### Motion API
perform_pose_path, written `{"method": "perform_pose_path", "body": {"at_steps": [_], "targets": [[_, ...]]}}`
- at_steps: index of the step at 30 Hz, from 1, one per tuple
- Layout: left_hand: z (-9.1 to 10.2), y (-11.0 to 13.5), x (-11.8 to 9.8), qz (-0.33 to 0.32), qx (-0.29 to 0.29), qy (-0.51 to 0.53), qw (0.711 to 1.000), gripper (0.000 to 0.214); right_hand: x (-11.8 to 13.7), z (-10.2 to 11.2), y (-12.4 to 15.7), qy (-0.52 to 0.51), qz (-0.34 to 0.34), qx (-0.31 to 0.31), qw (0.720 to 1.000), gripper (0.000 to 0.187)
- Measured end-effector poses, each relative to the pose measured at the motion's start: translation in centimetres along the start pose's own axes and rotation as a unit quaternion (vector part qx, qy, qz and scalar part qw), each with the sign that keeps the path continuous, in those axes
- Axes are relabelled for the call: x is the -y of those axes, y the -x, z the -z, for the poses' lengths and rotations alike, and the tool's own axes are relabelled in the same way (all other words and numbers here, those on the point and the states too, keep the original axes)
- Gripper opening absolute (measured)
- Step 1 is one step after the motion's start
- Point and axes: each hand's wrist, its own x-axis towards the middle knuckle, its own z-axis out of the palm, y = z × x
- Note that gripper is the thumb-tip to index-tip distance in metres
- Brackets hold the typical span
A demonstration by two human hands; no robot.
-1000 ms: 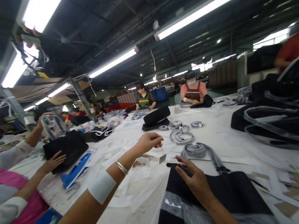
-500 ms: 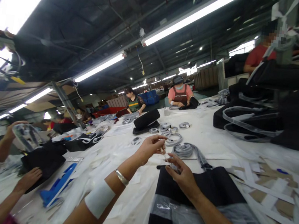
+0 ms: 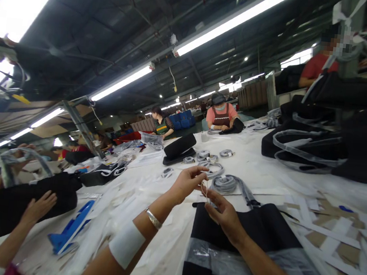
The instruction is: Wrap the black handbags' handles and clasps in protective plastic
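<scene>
My left hand [image 3: 188, 182] is raised over the white table [image 3: 166, 240], its thumb and fingers pinched on a thin string of a small tag [image 3: 204, 188]. My right hand [image 3: 224, 214] meets it from the right, fingers curled around the same small tag and string. Both hands hover just above the top edge of a black bag [image 3: 258, 241] that lies flat in front of me, with a clear plastic band [image 3: 223, 260] across it. My left forearm carries a silver bracelet and a white patch.
Coiled grey straps [image 3: 227, 183] and a black pouch [image 3: 179, 148] lie beyond my hands. Black bags [image 3: 327, 144] pile at the right; paper scraps [image 3: 334, 232] litter the near right. A co-worker's hands [image 3: 36, 209] hold a black bag [image 3: 29, 198] at the left beside a blue holder [image 3: 70, 230]. Other people sit farther along.
My right hand rose from the bag to meet my left hand and closed on the hanging tag. The view swung slightly right; the co-worker at the left lowered a bag.
</scene>
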Motion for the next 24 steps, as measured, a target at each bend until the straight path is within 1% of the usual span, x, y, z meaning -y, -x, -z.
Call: {"method": "perform_pose_path", "body": {"at_steps": [4, 8, 12, 16, 19, 22, 24], "targets": [[-0.3, 0.0, 0.2, -0.003, 0.005, -0.021, 1.0, 0.036, 1.0, -0.1, 0.1, -0.062, -0.023, 0.015, 0.998, 0.049], [-0.4, 0.0, 0.0, -0.015, -0.005, -0.036, 0.999, 0.035, 1.7, 0.1, 0.2, -0.052, -0.028, -0.002, 0.998, 0.052], [-0.5, 0.0, -0.1, -0.021, -0.004, -0.04, 0.999, 0.035, 1.4, 0.3, 0.2, -0.053, -0.026, -0.014, 0.998, 0.054], [-0.9, 0.1, 0.2, -0.008, 0.011, -0.032, 0.999, 0.036, 1.5, 0.1, 0.3, -0.077, -0.024, 0.02, 0.997, 0.055], [-1.2, 0.1, 0.4, -0.004, 0.016, -0.021, 1.0, 0.037, 1.9, -0.1, 0.5, -0.084, -0.045, 0.036, 0.995, 0.057], [-1.3, -0.1, 0.4, -0.002, 0.014, -0.005, 1.0, 0.037, 1.9, -0.2, 0.4, -0.075, -0.059, 0.012, 0.995, 0.049], [-1.0, -0.3, 0.6, 0.002, 0.006, 0.008, 1.0, 0.038, 1.9, 0.0, 0.1, -0.076, -0.066, -0.033, 0.994, 0.043]]}}
